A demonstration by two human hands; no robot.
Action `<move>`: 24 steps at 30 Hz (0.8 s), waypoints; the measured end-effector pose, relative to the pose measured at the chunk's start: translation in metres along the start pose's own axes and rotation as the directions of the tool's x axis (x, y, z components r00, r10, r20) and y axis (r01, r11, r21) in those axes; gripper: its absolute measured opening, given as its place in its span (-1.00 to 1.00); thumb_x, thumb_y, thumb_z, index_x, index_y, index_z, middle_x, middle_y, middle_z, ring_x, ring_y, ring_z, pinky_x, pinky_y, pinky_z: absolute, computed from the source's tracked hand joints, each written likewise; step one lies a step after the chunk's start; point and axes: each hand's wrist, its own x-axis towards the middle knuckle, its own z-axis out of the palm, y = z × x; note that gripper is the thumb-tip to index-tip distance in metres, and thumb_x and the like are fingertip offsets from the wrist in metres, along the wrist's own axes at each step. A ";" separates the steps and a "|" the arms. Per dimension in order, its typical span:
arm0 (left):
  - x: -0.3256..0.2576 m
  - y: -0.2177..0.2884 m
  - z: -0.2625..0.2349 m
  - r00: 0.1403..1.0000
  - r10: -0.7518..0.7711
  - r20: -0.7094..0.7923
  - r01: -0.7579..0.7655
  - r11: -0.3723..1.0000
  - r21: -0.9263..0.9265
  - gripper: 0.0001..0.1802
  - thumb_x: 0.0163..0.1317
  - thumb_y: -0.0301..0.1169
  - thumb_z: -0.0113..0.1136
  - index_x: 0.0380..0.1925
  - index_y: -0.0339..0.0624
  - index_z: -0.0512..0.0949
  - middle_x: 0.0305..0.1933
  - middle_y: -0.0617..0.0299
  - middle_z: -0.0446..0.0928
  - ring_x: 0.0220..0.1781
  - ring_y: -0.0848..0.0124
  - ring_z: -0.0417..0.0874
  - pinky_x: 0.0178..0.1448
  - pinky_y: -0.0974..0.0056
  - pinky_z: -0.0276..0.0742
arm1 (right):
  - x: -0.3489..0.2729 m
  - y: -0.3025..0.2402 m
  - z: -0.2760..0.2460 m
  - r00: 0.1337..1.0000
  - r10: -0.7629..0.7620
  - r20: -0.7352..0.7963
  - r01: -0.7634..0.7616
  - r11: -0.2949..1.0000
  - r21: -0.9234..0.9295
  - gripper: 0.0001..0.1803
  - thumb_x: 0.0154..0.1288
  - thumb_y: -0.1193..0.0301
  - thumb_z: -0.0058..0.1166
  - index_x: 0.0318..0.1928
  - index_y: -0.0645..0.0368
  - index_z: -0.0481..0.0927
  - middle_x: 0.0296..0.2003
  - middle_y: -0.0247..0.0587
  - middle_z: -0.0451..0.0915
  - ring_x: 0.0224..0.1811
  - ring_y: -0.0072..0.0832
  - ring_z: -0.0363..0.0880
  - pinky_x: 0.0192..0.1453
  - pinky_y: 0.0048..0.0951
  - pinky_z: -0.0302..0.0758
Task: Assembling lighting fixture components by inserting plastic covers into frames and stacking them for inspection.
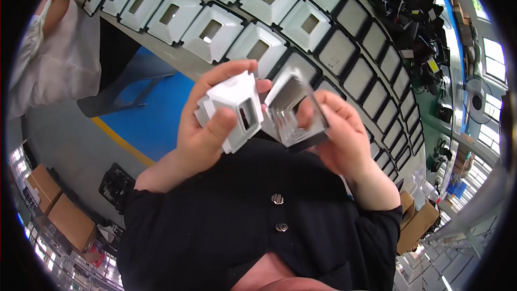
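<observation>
Left hand [207, 129]: closed around white square reflector [232, 109], opening turned inward for mating.
Right hand [342, 132]: gripping metal-lined black housing [295, 113], tilted toward it.
Bench [186, 62]: rows of like parts.

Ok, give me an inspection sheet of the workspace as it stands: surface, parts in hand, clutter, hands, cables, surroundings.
Surface: long bench bearing rows of parts.
Job's things: white square reflector with a rectangular opening; dark-framed square housing with a shiny inside, tilted, held beside it.
Clutter: white reflectors in a row; flat dark-framed panels in a row.
Hands: left hand grips the white reflector; right hand grips the housing.
Cables: black tangle of leads beyond the bench.
Surroundings: blue floor patch with a yellow line; cardboard boxes; a person's light sleeve at upper left.
</observation>
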 end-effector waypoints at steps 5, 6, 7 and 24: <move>-0.002 -0.001 -0.008 0.996 -0.051 -0.068 0.042 0.991 -0.124 -0.41 0.42 -0.12 -0.02 0.26 -0.33 0.22 0.26 -0.01 0.31 0.25 0.20 0.47 0.15 0.15 0.58 | 0.003 -0.012 -0.023 0.819 -0.469 0.331 0.301 -0.140 -0.943 -0.81 0.08 0.44 0.25 -0.44 0.19 0.46 -0.53 -0.25 0.38 -0.50 -0.37 0.39 -0.41 -0.42 0.37; 0.000 -0.001 -0.010 0.996 -0.036 -0.077 0.026 0.992 -0.125 -0.43 0.44 -0.11 -0.05 0.25 -0.32 0.22 0.25 -0.03 0.31 0.24 0.18 0.49 0.15 0.13 0.58 | 0.008 -0.010 -0.027 0.805 -0.428 0.411 0.285 -0.328 -0.901 -0.77 0.06 0.43 0.27 -0.46 0.16 0.43 -0.55 -0.24 0.35 -0.50 -0.32 0.39 -0.40 -0.37 0.38; 0.000 0.001 -0.011 0.996 -0.039 -0.076 0.029 0.991 -0.128 -0.43 0.44 -0.11 -0.05 0.25 -0.32 0.22 0.25 -0.03 0.31 0.24 0.18 0.49 0.15 0.13 0.58 | 0.012 -0.007 -0.029 0.806 -0.423 0.414 0.271 -0.357 -0.894 -0.74 0.09 0.38 0.27 -0.48 0.14 0.40 -0.56 -0.25 0.32 -0.49 -0.30 0.40 -0.39 -0.34 0.40; 0.006 0.001 -0.021 0.992 -0.075 -0.104 0.059 0.987 -0.146 -0.42 0.42 -0.12 -0.03 0.25 -0.31 0.22 0.27 -0.10 0.27 0.24 0.11 0.48 0.16 0.06 0.58 | 0.045 -0.006 -0.033 0.850 -0.332 0.408 0.257 -0.416 -0.873 -0.77 0.08 0.40 0.28 -0.37 0.17 0.46 -0.48 -0.24 0.39 -0.38 -0.29 0.45 -0.28 -0.35 0.44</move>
